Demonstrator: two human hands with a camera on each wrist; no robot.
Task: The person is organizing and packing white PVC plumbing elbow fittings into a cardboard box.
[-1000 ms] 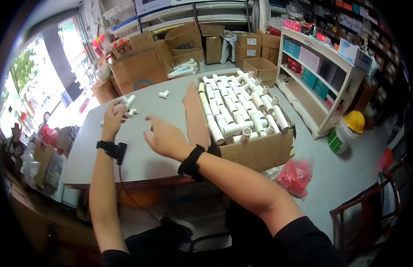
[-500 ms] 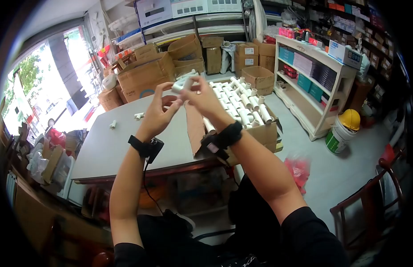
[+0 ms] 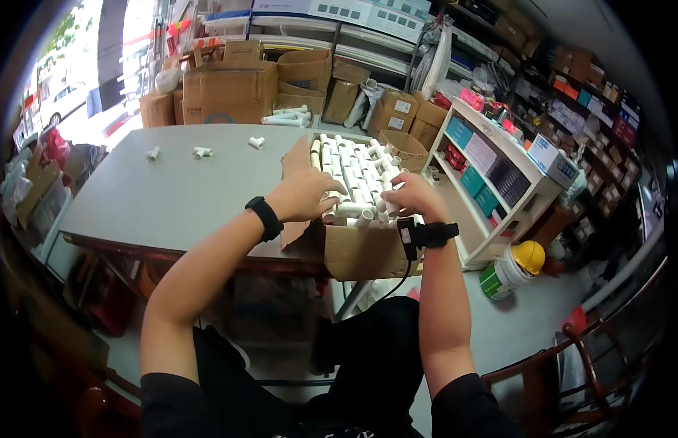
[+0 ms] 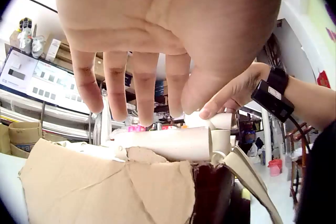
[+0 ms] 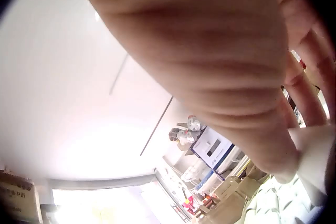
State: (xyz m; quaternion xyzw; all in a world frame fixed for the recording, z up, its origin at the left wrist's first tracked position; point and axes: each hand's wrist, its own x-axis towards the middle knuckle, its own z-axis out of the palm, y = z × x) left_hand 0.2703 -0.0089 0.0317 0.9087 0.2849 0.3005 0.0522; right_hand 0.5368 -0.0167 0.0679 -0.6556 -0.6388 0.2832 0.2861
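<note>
White pipe fittings [image 3: 349, 169] fill an open cardboard box [image 3: 368, 252] in rows. My left hand [image 3: 304, 194] hovers at the box's left front part, over the fittings; in the left wrist view its fingers [image 4: 144, 85] hang nearly straight and hold nothing. At the right front corner my right hand [image 3: 419, 197] pinches a white fitting [image 5: 313, 155] between thumb and fingers, as the right wrist view shows. A thick white pipe piece [image 4: 168, 142] lies along the box edge beneath my left hand. How far the pinched fitting sits in the box is unclear.
Three loose fittings [image 3: 201, 152] lie on the grey table [image 3: 171, 197], towards its back. A torn cardboard flap [image 3: 295, 157] hangs out over the table. White pipes and cartons [image 3: 229, 91] stand behind; a white shelf [image 3: 456, 157] and a bucket [image 3: 499, 277] are at the right.
Both hands have moved right from above the table to the box, and the white fitting they held together has gone with them. The left hand's fingers have let go; the head view has turned.
</note>
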